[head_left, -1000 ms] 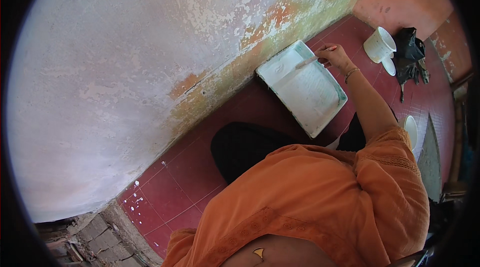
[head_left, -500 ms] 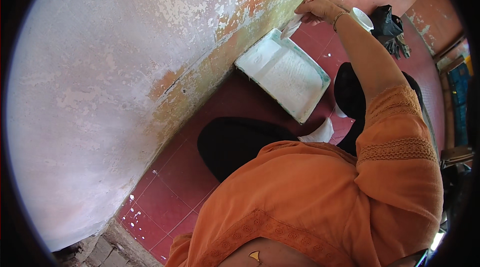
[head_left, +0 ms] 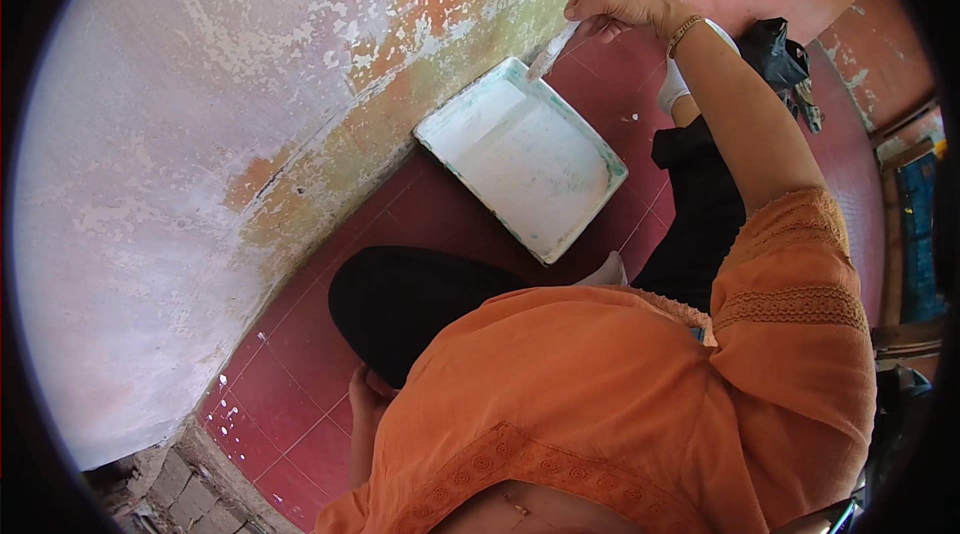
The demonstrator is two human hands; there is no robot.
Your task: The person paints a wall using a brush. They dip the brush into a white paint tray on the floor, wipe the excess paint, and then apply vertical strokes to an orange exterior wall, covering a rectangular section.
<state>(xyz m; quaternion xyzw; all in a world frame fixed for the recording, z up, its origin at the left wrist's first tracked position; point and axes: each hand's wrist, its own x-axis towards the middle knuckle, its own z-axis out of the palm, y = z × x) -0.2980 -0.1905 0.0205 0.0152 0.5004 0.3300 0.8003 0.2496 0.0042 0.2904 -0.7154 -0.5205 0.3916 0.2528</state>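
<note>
My right hand (head_left: 622, 6), arm stretched out, is closed round a white-smeared paintbrush (head_left: 552, 54). Its bristles point down at the far corner of a white paint tray (head_left: 470, 177), by the wall; I cannot tell if they touch it. The tray lies on the floor in front of my legs, its inside coated white with greenish stains along the rim. Low on the left, my left hand (head_left: 368, 396) is beside my bent knee in black trousers (head_left: 415, 299). Its fingers are mostly hidden and no object shows in it.
A peeling, patchy wall (head_left: 180, 184) runs along the left side. The red tiled floor (head_left: 300, 404) has white paint drips. Behind my right wrist show part of a white container (head_left: 722, 36) and a black plastic bag (head_left: 772, 56). Broken masonry (head_left: 195, 494) lies at the lower left.
My right hand with the paintbrush has shifted slightly left and up. My left hand has come into view beside the knee. The tray appears farther left, and my right leg and white sock show more.
</note>
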